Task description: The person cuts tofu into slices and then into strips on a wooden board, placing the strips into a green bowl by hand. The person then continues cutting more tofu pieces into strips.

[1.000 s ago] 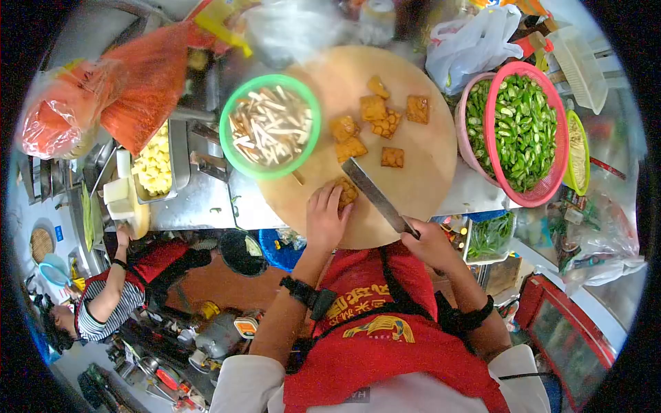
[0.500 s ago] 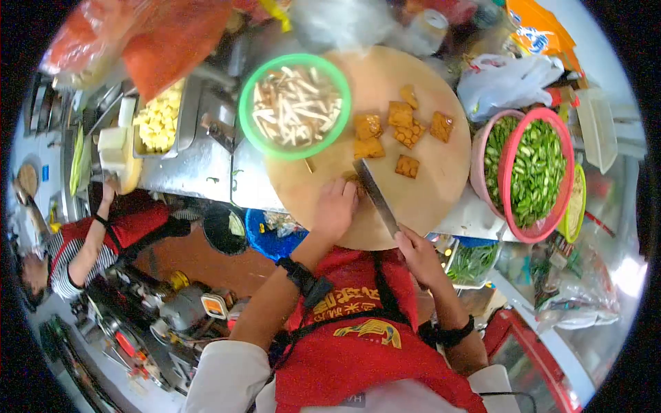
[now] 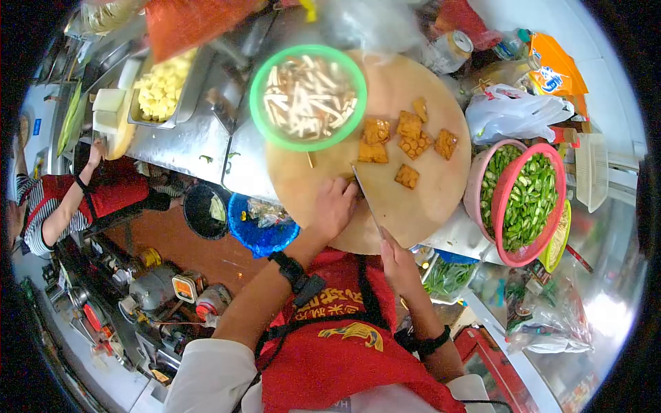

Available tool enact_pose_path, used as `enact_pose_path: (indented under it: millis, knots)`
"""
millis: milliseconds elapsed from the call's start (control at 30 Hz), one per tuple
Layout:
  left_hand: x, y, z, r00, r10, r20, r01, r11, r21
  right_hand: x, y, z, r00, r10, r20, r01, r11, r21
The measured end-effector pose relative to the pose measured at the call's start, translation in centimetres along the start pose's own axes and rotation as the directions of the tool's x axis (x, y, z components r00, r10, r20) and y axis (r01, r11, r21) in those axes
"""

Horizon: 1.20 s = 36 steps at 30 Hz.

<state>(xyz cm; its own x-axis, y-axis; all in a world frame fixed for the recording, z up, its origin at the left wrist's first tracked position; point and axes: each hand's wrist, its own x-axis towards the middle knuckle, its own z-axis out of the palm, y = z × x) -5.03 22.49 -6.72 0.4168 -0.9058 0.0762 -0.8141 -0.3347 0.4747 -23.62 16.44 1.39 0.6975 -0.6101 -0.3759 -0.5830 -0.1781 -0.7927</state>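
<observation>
My right hand [image 3: 397,267] grips a kitchen knife [image 3: 365,195] by its handle, the blade seen nearly edge-on and its tip on the round wooden chopping board [image 3: 434,206]. Close to the blade's left side, my left hand [image 3: 335,208] presses down with curled fingers. A brownish edge of food shows at those fingertips, but most of it is hidden. Several golden-brown pieces that look like fried tofu [image 3: 407,176] lie beyond the knife. A green-rimmed basket [image 3: 259,113] of white and brown strips rests on the board's far left.
Pink baskets [image 3: 502,206] of sliced green peppers [image 3: 530,203] stand to the right. A white plastic bag [image 3: 513,113] and a can [image 3: 451,51] sit behind. At left are a metal tray [image 3: 189,103] of yellow cubes, a blue-lined bin [image 3: 265,234] and another person [image 3: 89,193].
The view has shifted slightly. The knife has turned from showing its blade's broad face to nearly edge-on, closer beside my left fingers. My left hand stays at the same spot on the board.
</observation>
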Motion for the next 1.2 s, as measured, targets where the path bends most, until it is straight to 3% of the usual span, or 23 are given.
enact_pose_path:
  millis: [33, 100, 200, 333, 433, 500, 533, 600, 700, 800, 900, 1000, 1200]
  knots:
    - [0.0, 0.0, 0.0, 1.000, 0.001, 0.001, -0.001, 1.000, 0.000, 0.1, -0.1, -0.4, 1.000, 0.001, -0.001, -0.001, 1.000, 0.000]
    - [0.0, 0.0, -0.1, 0.999, 0.014, -0.043, -0.017, 0.998, -0.054, -0.2, -0.8, -2.0, 0.946, 0.263, 0.192, -0.276, 0.960, 0.045]
    - [0.0, -0.2, 0.2, 0.996, 0.029, -0.090, -0.034, 0.998, -0.055, -2.3, -1.7, -3.5, 0.891, 0.363, 0.274, -0.367, 0.929, -0.036]
    - [0.0, -0.6, 0.6, 0.997, 0.000, -0.077, -0.011, 0.989, -0.147, -1.8, -0.4, -1.2, 0.957, 0.246, 0.154, -0.233, 0.968, -0.098]
    - [-0.1, -0.8, 0.2, 0.999, 0.037, -0.039, -0.042, 0.988, -0.149, 0.2, -0.6, -0.9, 0.964, 0.219, 0.150, -0.225, 0.974, 0.021]
    - [-0.1, -0.9, 0.2, 0.998, 0.037, -0.054, -0.045, 0.987, -0.153, 0.0, -2.5, -2.7, 0.877, 0.393, 0.277, -0.422, 0.905, 0.050]
    - [-0.1, -0.9, 0.2, 0.998, 0.036, -0.054, -0.044, 0.987, -0.153, -0.8, -2.2, -2.9, 0.876, 0.394, 0.277, -0.422, 0.905, 0.049]
    - [-0.2, -0.8, 0.4, 0.994, 0.032, -0.104, -0.049, 0.985, -0.168, -3.0, -1.4, -3.2, 0.948, 0.236, 0.212, -0.227, 0.972, -0.065]
    - [-0.5, -1.3, 1.4, 0.995, 0.005, -0.096, -0.023, 0.981, -0.194, -2.4, -0.4, -1.5, 0.968, 0.195, 0.160, -0.171, 0.973, -0.153]
    - [-0.4, -1.2, 0.6, 0.997, 0.021, -0.080, -0.037, 0.977, -0.210, 0.6, -1.0, -0.9, 0.932, 0.284, 0.226, -0.287, 0.958, -0.018]
    - [-0.5, -1.2, 0.8, 0.994, 0.021, -0.109, -0.045, 0.975, -0.218, -0.4, -1.0, -2.4, 0.940, 0.251, 0.231, -0.262, 0.965, 0.016]
    - [-0.6, -1.3, 1.1, 0.988, 0.021, -0.152, -0.057, 0.971, -0.231, -3.1, -2.2, -4.1, 0.922, 0.276, 0.272, -0.278, 0.960, -0.034]
    - [-0.8, -1.4, 0.4, 0.988, 0.051, -0.145, -0.082, 0.973, -0.216, 0.3, -1.3, -0.8, 0.950, 0.226, 0.216, -0.221, 0.974, -0.046]
